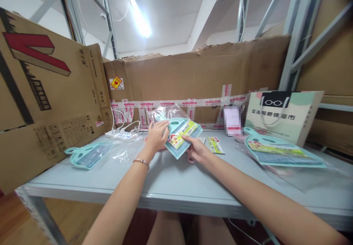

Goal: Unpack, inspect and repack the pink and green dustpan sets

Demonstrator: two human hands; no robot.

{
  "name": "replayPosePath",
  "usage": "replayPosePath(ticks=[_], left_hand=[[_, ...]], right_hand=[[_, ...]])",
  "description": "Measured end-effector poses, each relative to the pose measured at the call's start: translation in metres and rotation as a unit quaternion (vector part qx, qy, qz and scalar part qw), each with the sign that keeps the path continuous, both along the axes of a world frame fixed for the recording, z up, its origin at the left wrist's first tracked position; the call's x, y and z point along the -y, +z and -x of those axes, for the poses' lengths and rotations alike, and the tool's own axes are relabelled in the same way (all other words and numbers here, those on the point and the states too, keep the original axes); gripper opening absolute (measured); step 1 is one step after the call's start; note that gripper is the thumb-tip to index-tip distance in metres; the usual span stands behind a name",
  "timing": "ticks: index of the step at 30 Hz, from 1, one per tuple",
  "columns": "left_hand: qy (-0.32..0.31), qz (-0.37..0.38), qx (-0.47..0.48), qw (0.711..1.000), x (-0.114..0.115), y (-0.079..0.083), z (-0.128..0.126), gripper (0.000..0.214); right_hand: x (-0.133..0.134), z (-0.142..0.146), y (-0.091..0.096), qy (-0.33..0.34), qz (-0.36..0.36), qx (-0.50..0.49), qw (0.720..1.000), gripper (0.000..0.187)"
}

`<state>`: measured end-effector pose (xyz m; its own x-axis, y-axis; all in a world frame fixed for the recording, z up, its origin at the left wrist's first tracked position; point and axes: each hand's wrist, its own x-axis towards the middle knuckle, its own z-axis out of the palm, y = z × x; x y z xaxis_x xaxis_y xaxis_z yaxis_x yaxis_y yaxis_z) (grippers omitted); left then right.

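A teal mini dustpan-and-brush set (182, 134) with a yellow-green label is held over the grey table (176, 182), partly inside a clear plastic bag (165, 113). My left hand (157, 136) grips its upper left side near the handle, fingers curled over it. My right hand (196, 150) pinches its lower right edge. A thin bracelet sits on my left wrist.
Another teal set (87, 155) lies on the table at left, with clear bags (125, 150) beside it. A stack of bagged sets (281, 152) lies at right, before a paper shopping bag (284, 114). Loose labels (215, 145), a power strip (121, 134), and cardboard walls surround the table.
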<state>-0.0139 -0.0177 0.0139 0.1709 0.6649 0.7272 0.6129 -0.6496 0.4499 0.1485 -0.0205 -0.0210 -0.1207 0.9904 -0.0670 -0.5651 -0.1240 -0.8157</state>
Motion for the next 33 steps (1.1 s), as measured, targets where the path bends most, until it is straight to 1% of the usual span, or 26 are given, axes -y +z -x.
replayPosePath(ticks=[2, 4, 6, 8, 9, 10, 11, 13, 14, 15, 16, 18, 19, 20, 21, 24, 27, 29, 31, 33], left_hand=[[0.000, -0.011, -0.020, 1.000, 0.002, 0.000, -0.002, 0.026], [-0.024, -0.023, -0.041, 0.999, 0.004, -0.002, -0.006, 0.026], [-0.076, -0.017, -0.058, 0.995, 0.008, -0.005, -0.012, 0.025], [-0.135, 0.008, -0.067, 0.989, 0.011, -0.006, -0.018, 0.025], [-0.152, 0.017, -0.063, 0.986, 0.013, -0.006, -0.020, 0.023], [-0.154, 0.015, -0.049, 0.987, 0.014, -0.004, -0.021, 0.022], [-0.141, 0.004, -0.017, 0.990, 0.015, -0.002, -0.022, 0.021], [-0.087, -0.020, 0.101, 0.991, 0.017, 0.002, -0.022, 0.024], [-0.061, -0.007, 0.175, 0.983, 0.017, 0.004, -0.023, 0.030], [-0.051, 0.039, 0.241, 0.968, 0.017, 0.004, -0.024, 0.038], [-0.063, 0.116, 0.287, 0.949, 0.016, 0.003, -0.025, 0.044], [-0.130, 0.284, 0.318, 0.895, 0.014, -0.003, -0.028, 0.048], [-0.164, 0.338, 0.318, 0.870, 0.013, -0.007, -0.029, 0.047], [-0.188, 0.363, 0.319, 0.855, 0.012, -0.011, -0.030, 0.045], [-0.200, 0.365, 0.325, 0.849, 0.010, -0.015, -0.030, 0.044], [-0.205, 0.356, 0.329, 0.850, 0.008, -0.021, -0.024, 0.045], [-0.216, 0.358, 0.316, 0.852, 0.011, -0.018, -0.012, 0.043], [-0.209, 0.363, 0.315, 0.852, 0.013, -0.015, -0.004, 0.043], [-0.195, 0.379, 0.312, 0.849, 0.013, -0.012, 0.004, 0.045], [-0.185, 0.390, 0.309, 0.848, 0.011, -0.012, 0.010, 0.046]], right_hand=[[-0.003, -0.002, 0.001, -0.013, 0.002, -0.023, 1.000, 0.010], [-0.004, -0.003, 0.001, -0.019, 0.002, -0.037, 0.999, 0.008], [-0.004, -0.003, 0.001, -0.019, 0.001, -0.046, 0.999, 0.010], [-0.003, -0.003, 0.000, -0.017, 0.003, -0.053, 0.998, 0.010], [-0.003, -0.003, 0.000, -0.019, 0.003, -0.058, 0.998, 0.010], [-0.004, -0.003, 0.000, -0.024, 0.004, -0.064, 0.998, 0.010], [-0.005, -0.004, 0.000, -0.031, 0.003, -0.072, 0.997, 0.011], [-0.007, -0.005, 0.001, -0.048, -0.003, -0.089, 0.995, 0.013], [-0.008, -0.005, 0.001, -0.054, -0.006, -0.096, 0.994, 0.014], [-0.008, -0.006, 0.001, -0.058, -0.010, -0.101, 0.993, 0.015], [-0.008, -0.005, 0.002, -0.060, -0.012, -0.103, 0.993, 0.015], [-0.006, -0.004, 0.003, -0.055, -0.010, -0.097, 0.994, 0.014], [-0.004, -0.004, 0.003, -0.049, -0.008, -0.090, 0.995, 0.013], [-0.003, -0.003, 0.003, -0.042, -0.005, -0.080, 0.996, 0.012], [-0.001, -0.002, 0.004, -0.035, -0.002, -0.070, 0.997, 0.012], [0.000, -0.004, 0.005, -0.041, 0.004, -0.040, 0.998, 0.010], [-0.002, -0.009, 0.004, -0.093, 0.010, -0.013, 0.996, 0.015], [-0.006, -0.014, 0.003, -0.122, 0.015, 0.012, 0.992, 0.020], [-0.009, -0.020, 0.002, -0.129, 0.015, 0.042, 0.991, 0.026], [-0.011, -0.026, 0.004, -0.117, 0.004, 0.066, 0.991, 0.030]])
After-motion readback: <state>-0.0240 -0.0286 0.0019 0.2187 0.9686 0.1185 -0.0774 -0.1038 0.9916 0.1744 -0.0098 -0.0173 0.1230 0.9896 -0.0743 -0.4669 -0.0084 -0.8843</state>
